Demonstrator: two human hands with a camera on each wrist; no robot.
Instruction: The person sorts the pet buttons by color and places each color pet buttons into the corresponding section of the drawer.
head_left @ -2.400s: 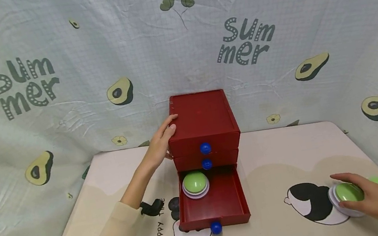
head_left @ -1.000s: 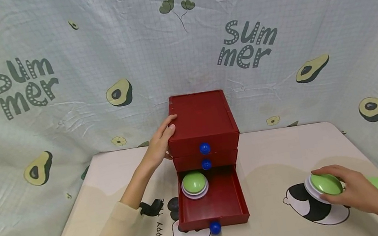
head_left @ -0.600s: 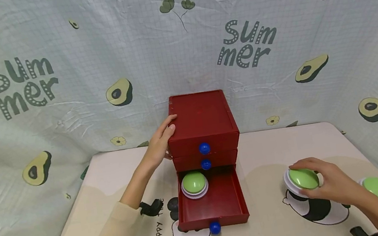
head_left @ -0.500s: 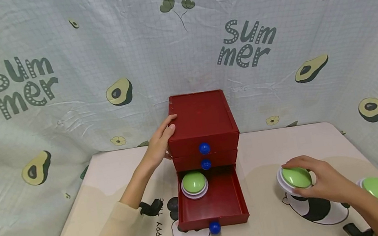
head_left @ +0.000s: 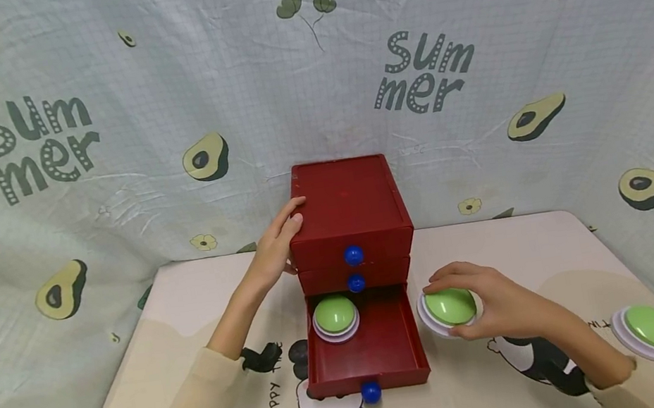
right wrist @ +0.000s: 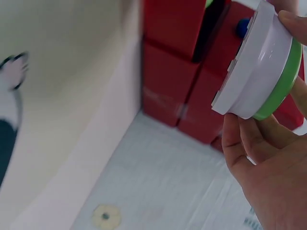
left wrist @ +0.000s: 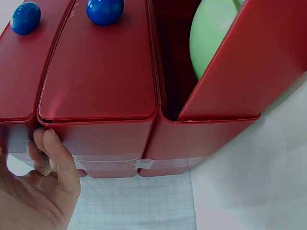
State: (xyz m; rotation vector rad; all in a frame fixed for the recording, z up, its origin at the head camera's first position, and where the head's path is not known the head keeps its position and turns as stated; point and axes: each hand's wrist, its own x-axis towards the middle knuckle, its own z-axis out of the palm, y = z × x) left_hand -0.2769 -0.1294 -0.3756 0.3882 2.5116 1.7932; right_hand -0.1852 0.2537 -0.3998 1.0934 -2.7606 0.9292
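In the head view, a red drawer cabinet with blue knobs stands at the back middle. Its bottom drawer is pulled out. A green push button on a white base sits at the drawer's back left. My left hand rests against the cabinet's left side, fingertips at the top edge; in the left wrist view, fingers touch the side wall. My right hand pinches a second such push button by its rim, tilted, just right of the drawer. The right wrist view shows its white base toward the cabinet.
A third push button lies on the table's right side. The two upper drawers, with blue knobs, are closed. A printed cloth hangs behind the table. Printed animals and lettering mark the tabletop.
My right hand has lifted a push button from the right side and carried it left to beside the drawer. The third push button has come into full view. The left hand stays put.
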